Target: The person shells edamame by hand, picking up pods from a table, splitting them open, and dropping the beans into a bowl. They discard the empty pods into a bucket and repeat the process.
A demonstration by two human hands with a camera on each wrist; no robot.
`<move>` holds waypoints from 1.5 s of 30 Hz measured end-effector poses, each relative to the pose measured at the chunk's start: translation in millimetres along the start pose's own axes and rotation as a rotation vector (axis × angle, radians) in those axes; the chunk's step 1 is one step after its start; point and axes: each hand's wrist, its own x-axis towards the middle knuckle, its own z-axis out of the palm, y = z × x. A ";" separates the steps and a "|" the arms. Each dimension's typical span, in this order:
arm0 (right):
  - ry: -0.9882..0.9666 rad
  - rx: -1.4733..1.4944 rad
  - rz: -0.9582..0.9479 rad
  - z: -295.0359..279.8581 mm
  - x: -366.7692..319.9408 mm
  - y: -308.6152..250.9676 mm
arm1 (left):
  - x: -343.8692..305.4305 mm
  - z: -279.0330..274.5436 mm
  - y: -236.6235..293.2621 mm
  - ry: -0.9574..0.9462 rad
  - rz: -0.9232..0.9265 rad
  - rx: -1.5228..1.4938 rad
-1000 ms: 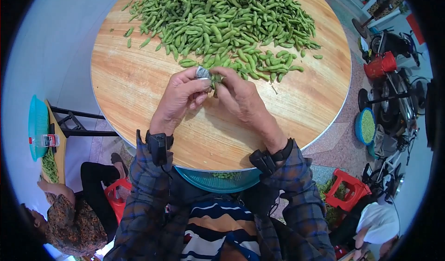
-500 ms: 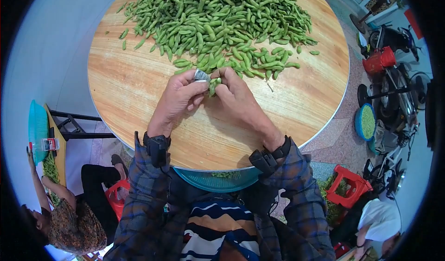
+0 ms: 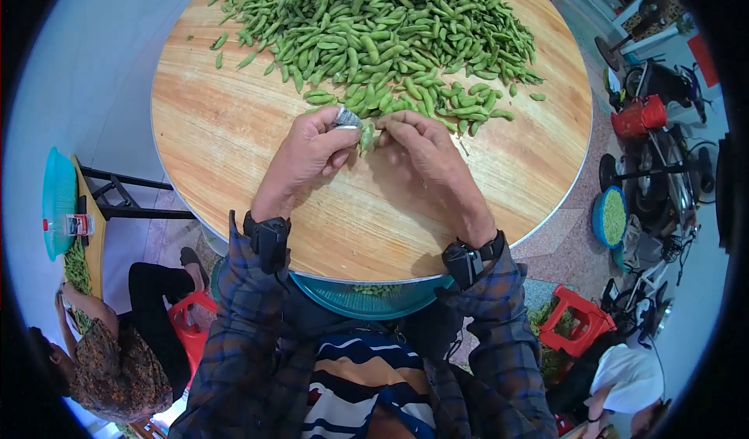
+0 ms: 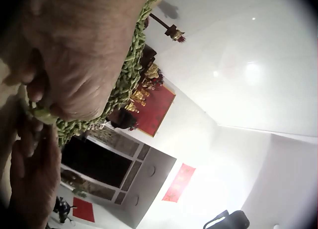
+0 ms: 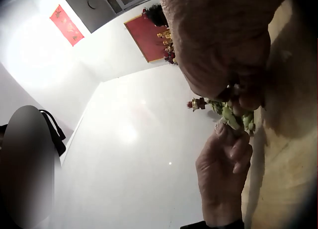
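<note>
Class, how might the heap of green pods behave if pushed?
The heap of green pods would probably spread apart instead of moving as one block, since its many pods lie loosely overlapped. The elongated stray pods beside it would likely slide or turn rather than roll far.

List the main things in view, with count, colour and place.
round table: one, wood-toned, centre
loose pods: many, green, mostly far side of table
held pod: one, green, above table
basin: one, teal, below near table edge
basket: one, teal, far left
bowl: one, blue, right
stools: two, red, either side
other people: two, patterned and white tops, lower corners
plaid sleeves: two, dark, bottom
left hand: one, pinching pod
right hand: one, beside pod, hold unclear
</note>
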 end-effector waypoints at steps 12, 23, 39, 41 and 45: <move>0.196 -0.488 -0.184 -26.5 -2.7 -2.2 | -12.2 -12.5 7.1 -0.423 -0.068 0.390; 0.450 -0.955 -0.661 -2.8 15.9 19.1 | -9.2 -13.3 3.0 -0.463 0.224 0.537; 0.280 -0.819 -0.428 -4.3 3.5 8.6 | -3.6 -6.9 2.7 -0.075 0.029 0.071; 0.237 -0.623 -0.431 3.0 -0.9 4.9 | -3.6 -4.4 3.6 -0.061 0.017 0.032; 0.087 -0.313 -0.225 10.8 -5.9 -1.1 | -0.7 -2.9 1.2 -0.054 0.046 -0.107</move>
